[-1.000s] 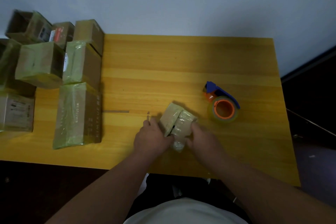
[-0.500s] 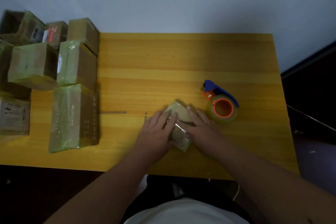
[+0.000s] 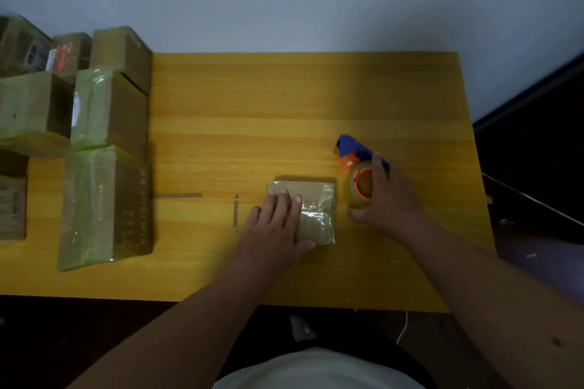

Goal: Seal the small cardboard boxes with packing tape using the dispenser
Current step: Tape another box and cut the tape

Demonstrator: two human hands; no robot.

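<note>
A small flat cardboard box (image 3: 311,196) wrapped in shiny tape lies on the yellow table (image 3: 284,104), near the front middle. My left hand (image 3: 275,227) rests flat on its left half, fingers straight, thumb against the near edge. The tape dispenser (image 3: 355,167), blue with an orange core and a yellowish roll, stands just right of the box. My right hand (image 3: 387,196) lies over the dispenser, fingers reaching across the roll and thumb below it; whether they close round it is unclear.
Several larger taped cardboard boxes (image 3: 104,205) stand in a cluster at the table's left end. Two thin tape scraps (image 3: 235,210) stick to the wood left of the small box. A dark floor drops off past the right edge.
The small box was turned and laid flat. My right hand left the box and moved right onto the dispenser. My left hand stayed pressing the box.
</note>
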